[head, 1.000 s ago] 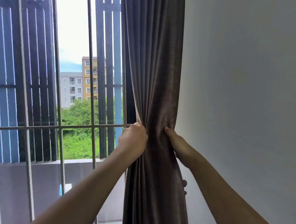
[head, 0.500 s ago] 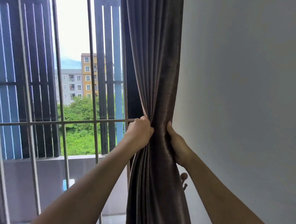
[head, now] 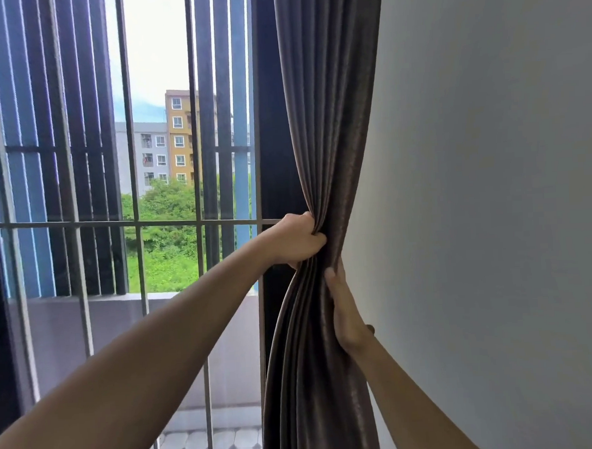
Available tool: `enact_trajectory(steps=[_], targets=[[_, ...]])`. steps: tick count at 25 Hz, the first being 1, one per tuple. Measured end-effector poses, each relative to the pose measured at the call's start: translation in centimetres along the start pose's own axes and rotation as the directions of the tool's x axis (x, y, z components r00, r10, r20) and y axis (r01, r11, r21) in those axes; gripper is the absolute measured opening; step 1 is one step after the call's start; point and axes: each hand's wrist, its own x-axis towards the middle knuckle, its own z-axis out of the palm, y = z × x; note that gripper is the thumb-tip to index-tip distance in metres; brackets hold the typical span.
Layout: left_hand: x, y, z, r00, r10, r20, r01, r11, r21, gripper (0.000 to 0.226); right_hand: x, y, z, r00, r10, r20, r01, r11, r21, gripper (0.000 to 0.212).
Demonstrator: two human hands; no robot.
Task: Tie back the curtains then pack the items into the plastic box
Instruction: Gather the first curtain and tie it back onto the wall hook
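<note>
The only floor in view is a tiled balcony floor [head: 237,447], seen low down behind the window grille [head: 82,223]. Its tiles are pale, with small dark diamonds at the corners. Beyond the grille, a plain parapet wall [head: 57,340] stands on this floor.

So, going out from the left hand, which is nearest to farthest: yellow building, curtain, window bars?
1. The curtain, bunched in the left hand itself, by the wall.
2. The window bars, just behind the hand, to its left.
3. The yellow building, far outside past the trees.
</note>
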Motion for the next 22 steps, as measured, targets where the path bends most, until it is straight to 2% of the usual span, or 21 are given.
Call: enact_trajectory(steps=[2, 5, 8, 10, 12, 16, 19, 20, 21, 22], targets=[[0.0, 0.9, -0.8, 0.995, -0.053, 0.082, 0.059, 0.995, -0.075, 0.023, -0.5, 0.2, 0.0, 1.000, -0.008, 0.015, 0.009, 0.996, -0.084, 0.070], [0.4, 1.7, -0.9, 0.986, -0.093, 0.140, 0.107, 0.989, -0.101, 0.033, -0.3, 0.2, 0.7, 0.996, -0.015, -0.086, -0.001, 0.984, -0.179, 0.087], [1.3, 1.1, 0.2, 0.998, -0.058, 0.039, 0.053, 0.991, 0.121, 0.074, -0.1, 0.2, 1.8, 0.975, 0.013, -0.222, -0.065, 0.971, -0.230, 0.096], [1.9, 0.5, 1.1, 1.000, -0.017, -0.020, 0.022, 0.969, 0.246, 0.089, 0.1, 0.1, 2.4, 0.940, 0.051, -0.337, -0.153, 0.947, -0.282, 0.094], [2.0, 0.5, 1.4, 0.999, -0.016, -0.041, 0.026, 0.966, 0.257, 0.084, 0.2, 0.2, 2.6, 0.917, 0.076, -0.392, -0.211, 0.926, -0.314, 0.093], [2.0, 1.0, 1.5, 0.999, -0.039, -0.033, 0.043, 0.989, 0.141, 0.071, 0.4, 0.1, 2.4, 0.907, 0.136, -0.398, -0.294, 0.882, -0.367, 0.093], [2.4, -0.2, 2.1, 0.986, -0.011, -0.167, 0.054, 0.965, 0.255, 0.075, 0.3, 0.4, 1.9, 0.920, 0.153, -0.361, -0.292, 0.882, -0.370, 0.087], [2.5, -1.0, 2.6, 0.977, -0.018, -0.211, 0.059, 0.980, 0.191, 0.079, 0.2, 0.5, 1.6, 0.932, 0.148, -0.332, -0.272, 0.890, -0.366, 0.085], [2.7, -1.6, 3.1, 0.974, -0.043, -0.221, 0.044, 0.999, -0.002, 0.083, 0.0, 0.5, 1.4, 0.944, 0.141, -0.297, -0.248, 0.899, -0.361, 0.082], [2.9, -1.9, 3.6, 0.977, -0.068, -0.201, 0.012, 0.963, -0.271, 0.084, -0.2, 0.4, 1.2, 0.954, 0.133, -0.269, -0.226, 0.908, -0.354, 0.079]])
